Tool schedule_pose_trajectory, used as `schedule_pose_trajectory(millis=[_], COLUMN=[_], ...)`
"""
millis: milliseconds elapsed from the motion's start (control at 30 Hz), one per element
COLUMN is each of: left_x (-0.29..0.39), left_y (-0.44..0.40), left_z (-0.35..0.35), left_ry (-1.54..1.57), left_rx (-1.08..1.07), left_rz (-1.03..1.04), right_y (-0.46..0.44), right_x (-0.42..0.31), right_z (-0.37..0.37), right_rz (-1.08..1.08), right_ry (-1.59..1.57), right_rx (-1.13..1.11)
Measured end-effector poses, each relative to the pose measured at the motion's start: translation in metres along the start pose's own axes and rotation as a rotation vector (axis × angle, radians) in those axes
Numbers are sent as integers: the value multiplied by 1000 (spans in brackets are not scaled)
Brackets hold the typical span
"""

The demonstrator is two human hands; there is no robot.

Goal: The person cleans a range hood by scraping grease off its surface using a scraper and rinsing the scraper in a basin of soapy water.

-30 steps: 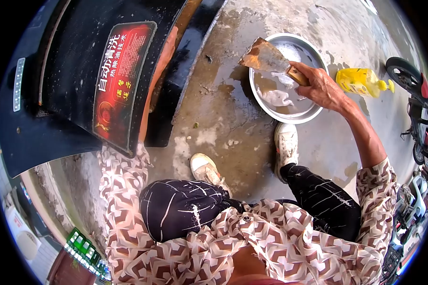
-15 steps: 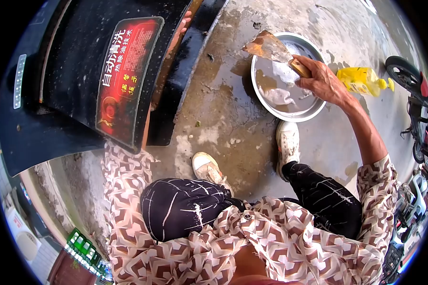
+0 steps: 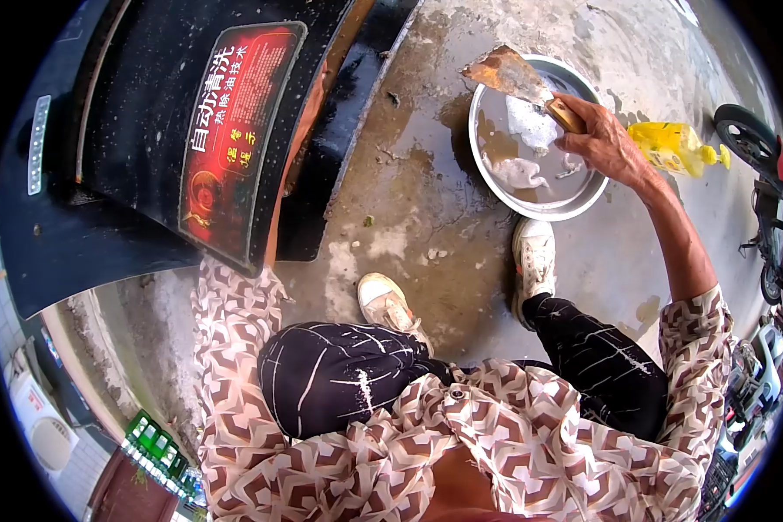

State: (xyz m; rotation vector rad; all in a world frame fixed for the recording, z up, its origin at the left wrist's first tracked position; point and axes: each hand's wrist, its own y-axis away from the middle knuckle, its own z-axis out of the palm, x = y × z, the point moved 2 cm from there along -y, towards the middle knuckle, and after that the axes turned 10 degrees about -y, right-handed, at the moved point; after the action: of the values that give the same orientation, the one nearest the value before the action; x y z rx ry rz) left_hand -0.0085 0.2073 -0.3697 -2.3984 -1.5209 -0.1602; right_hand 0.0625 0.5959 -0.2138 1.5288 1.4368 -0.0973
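My right hand [image 3: 607, 143] is closed round the wooden handle of a rusty scraper [image 3: 510, 73], its broad blade pointing left over the rim of a metal basin [image 3: 589, 202]. Murky water fills the basin, with foam and a pale wet cloth [image 3: 518, 173] in it. My left arm reaches up behind a black panel [image 3: 139, 113] that bears a red label [image 3: 239, 143]. Part of the forearm shows along the panel's edge, but the fingers of my left hand are hidden.
A yellow bottle [image 3: 670, 148] lies on the wet concrete floor [image 3: 426, 217] right of the basin. Beyond it stands a motorbike [image 3: 748, 139]. Both my shoes [image 3: 535, 261] are below the basin. Green bottles [image 3: 154, 445] stand at the lower left.
The scraper and my right hand have shifted slightly up and right in view, along with the basin. The left fingers, visible half a second ago beside the panel, are now hidden.
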Motion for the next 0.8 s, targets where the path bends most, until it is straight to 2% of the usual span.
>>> schedule_pose_trajectory(millis=[67, 200, 300, 333, 400, 500, 600, 633, 700, 800], left_x=[-5, -23, 21, 25, 35, 47, 56, 59, 51, 63], left_y=[0, -2, -15, -23, -34, -34, -22, -15, -6, 11], left_z=[7, 38, 9, 22, 40, 62, 74, 71, 78, 78], left_ry=[6, 123, 453, 530, 484, -355, -528, -703, 100, 1082], left_rx=[18, 81, 170, 192, 116, 72, -168, -113, -453, -806], left_rz=[-65, -360, -274, -210, 37, 319, 259, 369, 375, -41], right_y=[0, 2, 0, 0, -2, -6, -6, -6, -8, -10], right_x=[-1, -1, 6, 5, 9, 3, 3, 2, 8, 9], right_z=[-2, -8, -14, -15, -9, -10, -13, -13, -16, -13], right_rz=[-1, 31, 71, 80, 73, 89, 79, 70, 89, 118], right_ry=[-28, -64, -135, -170, -204, -209, -215, -225, -218, -172], right_rx=[2, 89, 102, 102, 132, 126, 145, 158, 166, 160])
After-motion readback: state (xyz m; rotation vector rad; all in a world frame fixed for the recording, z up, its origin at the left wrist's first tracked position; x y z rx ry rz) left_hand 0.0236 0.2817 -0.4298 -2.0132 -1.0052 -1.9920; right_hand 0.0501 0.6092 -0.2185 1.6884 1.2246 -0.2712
